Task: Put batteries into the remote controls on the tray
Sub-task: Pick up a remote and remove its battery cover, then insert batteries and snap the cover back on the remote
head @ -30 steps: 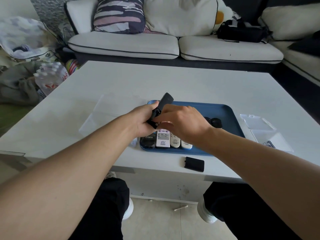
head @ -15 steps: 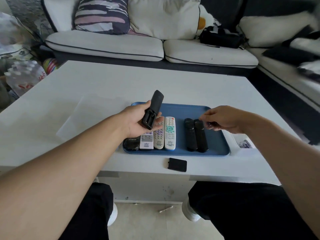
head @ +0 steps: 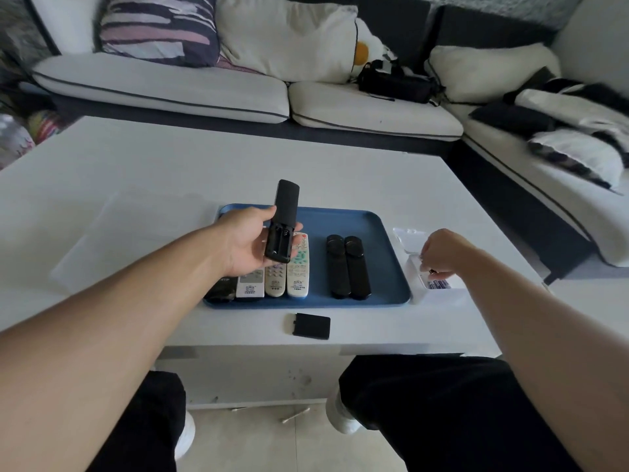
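My left hand (head: pixel 245 240) grips a black remote (head: pixel 284 216) back side up above the left part of the blue tray (head: pixel 381 253); its battery bay is open and empty. The bay's black cover (head: pixel 311 326) lies on the table in front of the tray. On the tray lie several light remotes (head: pixel 299 267) under my left hand and two black remotes (head: pixel 347 267) side by side. Right of the tray, my right hand (head: pixel 442 253) reaches down into a white battery box (head: pixel 439 296), fingertips pinching a small dark battery (head: pixel 431 271) above more batteries (head: pixel 439 284).
The white coffee table (head: pixel 340 172) carries a clear plastic lid (head: pixel 136 233) left of the tray and the box's clear lid (head: pixel 406 238) behind my right hand. A sofa (head: pixel 204 90) with cushions and a black bag (head: pixel 394 83) stands beyond. My knees are under the front edge.
My right hand left the remote, crossed the tray to the right and dipped into the battery box. My left hand kept the black remote, now turned with its open bay facing me.
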`<move>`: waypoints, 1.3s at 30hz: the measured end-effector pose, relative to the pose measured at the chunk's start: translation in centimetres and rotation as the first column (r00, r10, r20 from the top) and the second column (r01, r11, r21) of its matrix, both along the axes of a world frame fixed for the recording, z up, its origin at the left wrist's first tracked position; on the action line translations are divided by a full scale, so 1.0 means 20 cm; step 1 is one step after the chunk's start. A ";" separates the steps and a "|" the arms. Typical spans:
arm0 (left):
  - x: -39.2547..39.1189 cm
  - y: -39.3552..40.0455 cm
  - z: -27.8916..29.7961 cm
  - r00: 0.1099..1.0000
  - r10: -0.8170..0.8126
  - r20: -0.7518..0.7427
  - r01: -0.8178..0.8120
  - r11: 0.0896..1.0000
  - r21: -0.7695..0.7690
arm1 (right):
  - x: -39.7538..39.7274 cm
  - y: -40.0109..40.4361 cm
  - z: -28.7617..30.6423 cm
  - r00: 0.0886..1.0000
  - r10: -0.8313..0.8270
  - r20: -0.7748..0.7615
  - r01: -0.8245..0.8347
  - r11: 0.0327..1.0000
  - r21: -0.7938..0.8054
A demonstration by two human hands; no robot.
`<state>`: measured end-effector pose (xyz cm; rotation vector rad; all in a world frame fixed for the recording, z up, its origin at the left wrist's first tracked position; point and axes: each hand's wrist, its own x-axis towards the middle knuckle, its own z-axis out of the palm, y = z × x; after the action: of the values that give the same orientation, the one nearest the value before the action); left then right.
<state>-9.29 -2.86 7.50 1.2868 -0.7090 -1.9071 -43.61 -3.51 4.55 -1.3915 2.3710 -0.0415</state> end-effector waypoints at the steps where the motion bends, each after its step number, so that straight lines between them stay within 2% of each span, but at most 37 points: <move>1: 0.00 0.00 0.00 1.000 -0.006 0.011 0.006 1.000 -0.004 | 0.00 -0.01 -0.01 1.000 0.015 -0.023 -0.014 1.000 0.017; 8: 0.04 -0.01 -0.01 0.999 -0.002 0.054 0.004 1.000 -0.029 | 0.02 0.01 0.01 0.992 0.065 -0.111 -0.053 0.992 0.115; 13: 0.05 -0.02 -0.03 0.997 -0.013 0.082 0.016 0.999 -0.037 | 0.05 0.02 0.00 0.996 0.034 -0.077 -0.015 0.972 0.235; 22: 0.04 -0.01 -0.01 0.995 -0.010 0.097 0.015 0.999 -0.048 | 0.04 0.05 0.06 0.999 0.029 -0.038 -0.021 0.977 0.211; 26: 0.07 -0.01 0.00 0.996 0.040 0.083 -0.036 0.998 -0.052 | 0.10 -0.01 0.13 0.992 0.052 -0.113 -0.044 0.997 0.071; 29: 0.11 0.00 0.01 0.991 0.134 0.027 -0.133 0.990 -0.038 | 0.31 -0.03 0.20 0.972 0.168 -0.166 -0.194 0.968 -0.161; 31: 0.16 0.00 0.01 0.976 0.219 0.012 -0.219 0.975 -0.049 | 0.50 -0.03 0.21 0.949 0.283 -0.137 -0.310 0.915 -0.258; 33: 0.22 -0.02 -0.01 0.947 0.320 0.017 -0.317 0.944 -0.089 | 0.69 -0.02 0.20 0.899 0.429 -0.086 -0.435 0.857 -0.276; 36: 0.34 -0.02 -0.02 0.890 0.453 0.058 -0.438 0.883 -0.169 | 0.95 -0.02 0.19 0.759 0.650 -0.028 -0.634 0.729 -0.260; 39: 0.47 -0.02 -0.07 0.833 0.531 0.158 -0.483 0.835 -0.263 | 1.18 -0.03 0.18 0.640 0.768 0.008 -0.736 0.615 -0.283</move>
<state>0.16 -3.23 6.18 1.3971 -0.5847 -1.2303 -20.11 -4.11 8.17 -2.3381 1.5203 -0.2029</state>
